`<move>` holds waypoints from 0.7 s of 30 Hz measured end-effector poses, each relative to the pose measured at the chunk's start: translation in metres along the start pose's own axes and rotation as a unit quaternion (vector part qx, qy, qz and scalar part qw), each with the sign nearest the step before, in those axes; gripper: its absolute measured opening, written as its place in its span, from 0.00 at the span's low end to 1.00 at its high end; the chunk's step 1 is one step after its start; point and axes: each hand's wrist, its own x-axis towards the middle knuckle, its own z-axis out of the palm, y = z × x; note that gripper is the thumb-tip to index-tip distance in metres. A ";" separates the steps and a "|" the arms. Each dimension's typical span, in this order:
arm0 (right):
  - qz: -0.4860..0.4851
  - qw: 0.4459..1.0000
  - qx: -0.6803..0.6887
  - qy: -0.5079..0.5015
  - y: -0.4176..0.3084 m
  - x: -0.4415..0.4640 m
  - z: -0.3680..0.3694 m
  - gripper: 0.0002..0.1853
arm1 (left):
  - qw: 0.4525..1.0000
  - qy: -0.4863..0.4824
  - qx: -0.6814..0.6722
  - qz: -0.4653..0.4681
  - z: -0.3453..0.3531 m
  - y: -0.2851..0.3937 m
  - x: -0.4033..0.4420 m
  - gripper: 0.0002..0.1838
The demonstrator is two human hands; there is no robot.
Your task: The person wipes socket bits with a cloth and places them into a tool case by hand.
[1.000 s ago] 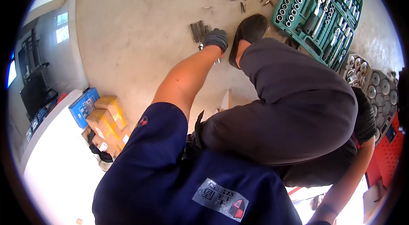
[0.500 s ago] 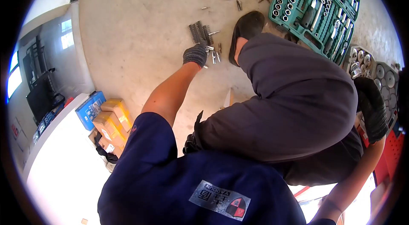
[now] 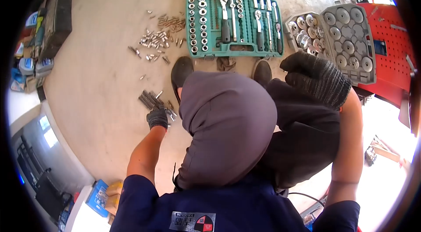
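My left hand (image 3: 158, 118), in a dark knit glove, is low over the floor on the left, its fingers curled down and mostly hidden. It touches the near end of some dark ridged strips (image 3: 150, 99). Shiny metal bits (image 3: 171, 113) lie close beside it on the right; what the fingers grip cannot be made out. My right hand (image 3: 318, 76), gloved as well, hangs in the air above my right knee. Its fingers are loosely bent, thumb apart, with nothing visible in them.
A green socket set case (image 3: 245, 48) lies open beyond my feet. Left of it is a pile of loose bits (image 3: 153, 39). To the right are an open grey case (image 3: 370, 63) of round metal caps and a red perforated panel (image 3: 392, 34). Boxes (image 3: 98, 199) stand lower left.
The view has swung right, bringing the green case to the top middle. My right hand has risen from beside my leg to above the knee. My left hand stays at the strips.
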 end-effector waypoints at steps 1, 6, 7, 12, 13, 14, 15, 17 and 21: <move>0.001 1.000 0.005 0.010 0.000 -0.004 0.000 0.14 | 0.997 0.066 0.047 -0.008 0.016 -0.001 0.006 0.20; 0.014 0.999 -0.030 0.011 0.012 -0.012 -0.005 0.14 | 0.980 0.160 0.110 0.043 0.017 0.002 0.007 0.21; 0.017 0.999 -0.047 0.010 0.015 -0.013 -0.006 0.15 | 0.986 0.158 0.056 0.014 0.016 0.003 0.008 0.22; 0.014 1.000 -0.008 0.021 0.032 -0.021 -0.012 0.15 | 0.995 0.053 -0.057 -0.070 -0.012 0.017 0.006 0.21; 0.006 1.000 0.017 0.018 0.035 -0.022 -0.013 0.15 | 0.993 0.015 -0.080 -0.084 -0.027 0.021 0.002 0.22; -0.003 0.999 0.042 0.015 0.038 -0.023 -0.013 0.14 | 0.989 -0.024 -0.102 -0.100 -0.043 0.023 -0.004 0.23; -0.002 0.999 0.045 0.016 0.040 -0.024 -0.013 0.14 | 0.983 -0.062 -0.125 -0.116 -0.058 0.025 -0.009 0.24; -0.001 0.997 0.073 0.003 0.041 -0.026 -0.014 0.14 | 0.964 -0.138 -0.172 -0.149 -0.074 0.028 -0.015 0.27; -0.002 0.999 0.035 -0.004 0.039 -0.029 -0.018 0.14 | 0.969 -0.073 -0.167 -0.165 -0.041 0.024 0.000 0.22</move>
